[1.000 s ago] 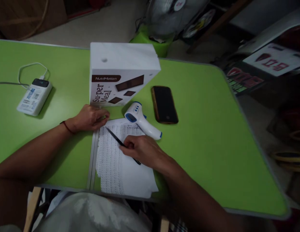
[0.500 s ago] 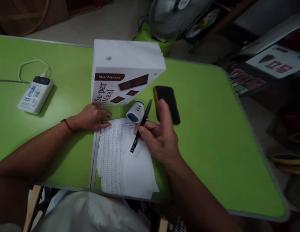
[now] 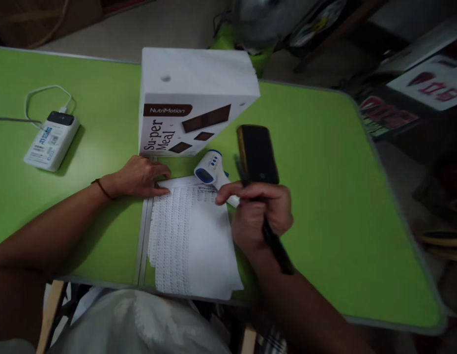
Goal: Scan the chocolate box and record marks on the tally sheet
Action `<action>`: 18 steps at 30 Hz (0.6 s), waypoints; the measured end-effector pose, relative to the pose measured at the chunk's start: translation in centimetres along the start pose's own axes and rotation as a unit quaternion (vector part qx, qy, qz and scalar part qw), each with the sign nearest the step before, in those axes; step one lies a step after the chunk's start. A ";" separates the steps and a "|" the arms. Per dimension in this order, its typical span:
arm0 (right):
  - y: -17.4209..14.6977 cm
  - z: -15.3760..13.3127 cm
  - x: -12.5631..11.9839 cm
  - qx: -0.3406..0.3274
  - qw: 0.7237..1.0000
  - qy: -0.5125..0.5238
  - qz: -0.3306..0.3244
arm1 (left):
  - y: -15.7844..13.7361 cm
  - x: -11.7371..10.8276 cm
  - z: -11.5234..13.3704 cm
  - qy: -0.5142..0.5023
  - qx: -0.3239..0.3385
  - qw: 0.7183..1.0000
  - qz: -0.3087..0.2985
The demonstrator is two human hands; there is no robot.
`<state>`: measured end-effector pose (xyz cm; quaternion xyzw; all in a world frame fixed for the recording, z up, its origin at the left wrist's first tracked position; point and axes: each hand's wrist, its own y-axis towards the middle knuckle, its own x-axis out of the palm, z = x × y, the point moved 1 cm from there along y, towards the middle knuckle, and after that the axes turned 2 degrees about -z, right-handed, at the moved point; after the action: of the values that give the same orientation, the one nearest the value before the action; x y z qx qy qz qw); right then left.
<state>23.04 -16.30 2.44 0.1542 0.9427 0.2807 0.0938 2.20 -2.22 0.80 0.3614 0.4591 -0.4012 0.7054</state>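
My right hand [image 3: 261,211] is closed around a black pen [image 3: 276,241], which slants across it above the right edge of the papers. Blur softens the pen and the fingers. My left hand [image 3: 142,176] rests at the upper left corner of the written sheets [image 3: 210,246], thumb and fingers apart, with nothing in it. Dense handwriting fills the left part of the top sheet, while its right part is blank. A white and blue infrared thermometer [image 3: 210,169] lies just past the papers, its handle partly hidden by my right hand. Beyond that hand is a dark phone [image 3: 258,153].
A white NutriMotion box [image 3: 199,73] stands behind the papers on the green table [image 3: 342,206]. At the left lies a white power bank [image 3: 53,140] with a cable plugged in. A fan [image 3: 256,22] stands on the floor past the table.
My right hand has turned over and shifted right, swinging the pen from over the papers to slant back toward my forearm. More of the thermometer shows. My left hand stays in place.
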 end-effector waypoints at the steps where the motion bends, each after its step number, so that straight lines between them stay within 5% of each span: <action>1: -0.2 0.0 0.2 0.042 0.999 0.016 -0.004 | 0.0 0.0 0.0 0.003 -0.001 1.000 0.001; 9: -0.2 0.8 1.8 0.257 0.963 0.001 -0.083 | 0.2 0.1 0.3 0.008 -0.006 1.000 0.000; 18: -0.3 1.5 2.5 0.251 0.960 -0.107 -0.058 | 0.2 -0.1 0.4 0.009 0.003 1.000 0.002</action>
<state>20.98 -14.96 0.84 0.1468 0.9747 0.0112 0.1684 2.49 -2.51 1.06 0.3677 0.4634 -0.3980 0.7011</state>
